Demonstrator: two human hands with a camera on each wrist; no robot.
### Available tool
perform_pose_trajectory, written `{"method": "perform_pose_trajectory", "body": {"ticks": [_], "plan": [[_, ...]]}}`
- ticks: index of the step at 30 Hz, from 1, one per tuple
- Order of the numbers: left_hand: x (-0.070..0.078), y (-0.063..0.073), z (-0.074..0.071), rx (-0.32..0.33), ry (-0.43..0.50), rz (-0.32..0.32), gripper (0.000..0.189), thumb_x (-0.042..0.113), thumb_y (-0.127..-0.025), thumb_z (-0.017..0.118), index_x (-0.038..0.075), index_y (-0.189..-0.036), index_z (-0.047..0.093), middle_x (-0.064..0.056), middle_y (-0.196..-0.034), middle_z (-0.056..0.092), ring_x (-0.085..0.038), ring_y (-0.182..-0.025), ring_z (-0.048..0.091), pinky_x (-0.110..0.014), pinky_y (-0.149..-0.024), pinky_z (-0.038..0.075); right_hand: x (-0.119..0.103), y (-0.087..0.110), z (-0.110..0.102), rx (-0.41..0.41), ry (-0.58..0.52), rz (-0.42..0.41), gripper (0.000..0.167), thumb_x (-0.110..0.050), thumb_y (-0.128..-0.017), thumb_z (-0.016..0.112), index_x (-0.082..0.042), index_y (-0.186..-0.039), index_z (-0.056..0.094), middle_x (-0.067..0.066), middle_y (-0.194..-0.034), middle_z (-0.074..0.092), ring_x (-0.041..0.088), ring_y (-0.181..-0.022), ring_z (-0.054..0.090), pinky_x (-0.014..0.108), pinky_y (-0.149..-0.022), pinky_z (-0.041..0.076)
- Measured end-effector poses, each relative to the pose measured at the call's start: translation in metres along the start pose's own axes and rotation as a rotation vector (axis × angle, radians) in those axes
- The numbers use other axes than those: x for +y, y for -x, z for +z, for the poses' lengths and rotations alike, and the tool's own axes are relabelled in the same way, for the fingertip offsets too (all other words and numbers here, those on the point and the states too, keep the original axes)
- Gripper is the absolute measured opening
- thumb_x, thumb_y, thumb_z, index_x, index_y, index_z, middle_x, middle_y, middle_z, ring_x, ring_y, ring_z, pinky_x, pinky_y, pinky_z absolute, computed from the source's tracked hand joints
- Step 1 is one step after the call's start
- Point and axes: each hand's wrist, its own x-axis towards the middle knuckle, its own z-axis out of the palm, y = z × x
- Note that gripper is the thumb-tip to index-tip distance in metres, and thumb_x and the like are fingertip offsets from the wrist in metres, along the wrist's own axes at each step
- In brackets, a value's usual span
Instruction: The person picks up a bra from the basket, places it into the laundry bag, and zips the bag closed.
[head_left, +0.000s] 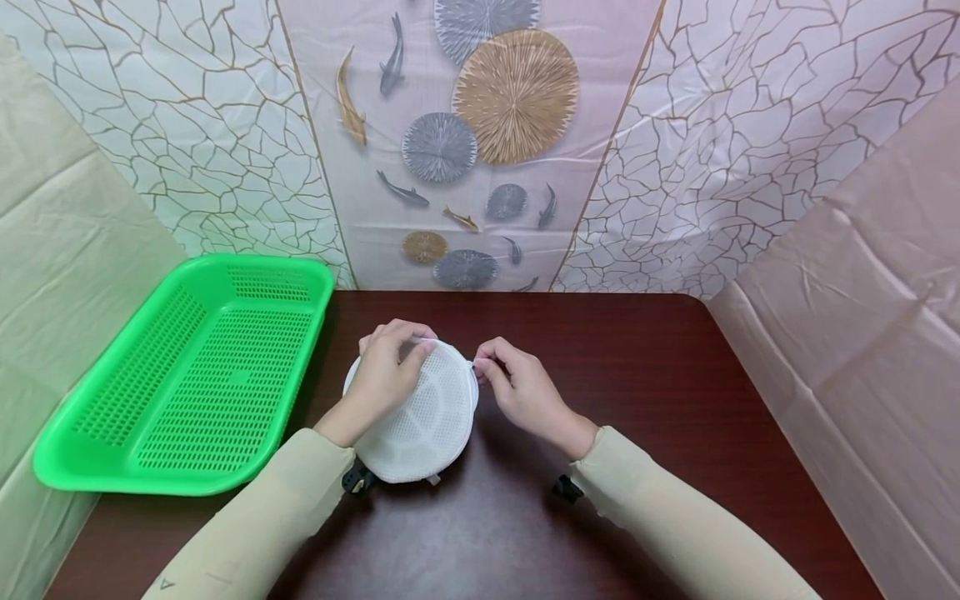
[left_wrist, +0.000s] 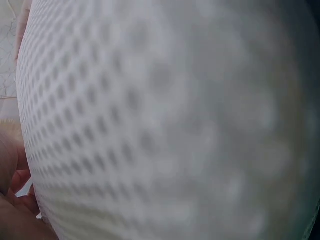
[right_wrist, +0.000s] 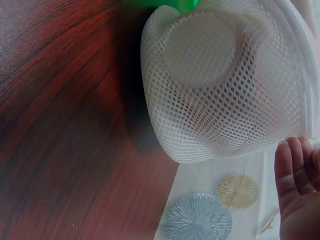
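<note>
A round white mesh laundry bag (head_left: pixel 431 425) with a stiff rim stands near the middle of the table. My left hand (head_left: pixel 384 371) grips its upper edge, thumb lying on the mesh top and fingers over the far side. At the bag's right rim, the thumb and fingers of my right hand (head_left: pixel 525 393) pinch a small piece at the zipper edge, probably its pull. In the right wrist view the mesh side (right_wrist: pixel 210 110) bulges below the white zipper band, with a round panel on it. Blurred mesh (left_wrist: pixel 100 110) fills most of the left wrist view.
A large green plastic basket (head_left: pixel 321 333) with slotted walls sits at the left of the dark wooden table (head_left: pixel 637 375). Patterned cloth (head_left: pixel 517 225) hangs along the back edge, and plain beige cloth (head_left: pixel 840 275) borders both sides.
</note>
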Motion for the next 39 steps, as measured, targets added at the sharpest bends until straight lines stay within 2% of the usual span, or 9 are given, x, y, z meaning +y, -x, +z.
{"method": "perform_pose_trajectory", "body": {"ticks": [9,16,22,26,29,32,39], "plan": [[-0.004,-0.001,-0.003,0.045,0.003,-0.047,0.008,0.018,-0.094,0.063,0.016,-0.1,0.068,-0.001,-0.104,0.063,-0.022,-0.101,0.052,-0.045,-0.094,0.026,-0.002,0.001,-0.001,-0.004,-0.002,0.0,0.006,-0.003,-0.096,0.057,-0.009,-0.095,0.059,0.002,-0.081,0.062,0.016,-0.073,0.062,0.026,-0.067,0.052],[-0.006,-0.002,-0.003,0.073,0.04,-0.098,0.007,0.016,-0.094,0.063,0.013,-0.1,0.067,-0.003,-0.104,0.063,-0.025,-0.104,0.052,-0.051,-0.098,0.026,-0.002,0.003,-0.003,0.001,-0.021,0.009,0.005,-0.003,-0.096,0.058,-0.008,-0.095,0.059,0.001,-0.082,0.062,0.014,-0.075,0.063,0.028,-0.067,0.053],[-0.007,-0.002,-0.002,0.064,0.056,-0.157,0.008,0.017,-0.095,0.063,0.014,-0.101,0.067,-0.003,-0.107,0.061,-0.024,-0.106,0.05,-0.049,-0.095,0.036,-0.001,0.003,-0.003,0.006,-0.052,0.019,0.004,0.002,-0.095,0.056,-0.002,-0.094,0.058,0.007,-0.082,0.063,0.023,-0.073,0.064,0.035,-0.067,0.054],[-0.008,-0.003,-0.003,0.05,0.053,-0.164,0.009,0.018,-0.095,0.062,0.014,-0.102,0.066,-0.004,-0.108,0.061,-0.025,-0.107,0.05,-0.049,-0.096,0.036,0.0,0.003,-0.004,0.0,-0.051,0.019,0.004,0.002,-0.095,0.056,-0.002,-0.094,0.058,0.008,-0.081,0.062,0.022,-0.073,0.064,0.038,-0.067,0.055],[-0.005,-0.003,-0.004,0.029,0.044,-0.134,0.011,0.017,-0.095,0.062,0.014,-0.104,0.066,-0.004,-0.108,0.062,-0.025,-0.108,0.051,-0.05,-0.1,0.029,-0.001,0.002,-0.004,0.002,-0.023,0.016,0.005,-0.001,-0.095,0.057,-0.006,-0.094,0.058,0.005,-0.081,0.062,0.02,-0.074,0.063,0.034,-0.068,0.054],[0.001,-0.002,-0.004,-0.025,0.026,-0.073,0.017,0.019,-0.094,0.062,0.014,-0.11,0.066,-0.003,-0.11,0.063,-0.024,-0.108,0.051,-0.049,-0.1,0.023,-0.001,0.001,-0.005,0.028,0.032,0.015,0.005,-0.006,-0.096,0.059,-0.011,-0.095,0.059,0.0,-0.081,0.062,0.016,-0.074,0.062,0.028,-0.067,0.051],[0.017,0.002,0.005,-0.145,-0.055,0.081,0.032,0.031,-0.088,0.069,0.017,-0.117,0.067,0.001,-0.113,0.061,-0.02,-0.103,0.052,-0.044,-0.089,0.027,-0.002,-0.002,-0.005,0.085,0.122,-0.004,0.003,-0.014,-0.097,0.058,-0.011,-0.098,0.06,-0.003,-0.083,0.06,0.009,-0.073,0.055,0.028,-0.065,0.047]]}}
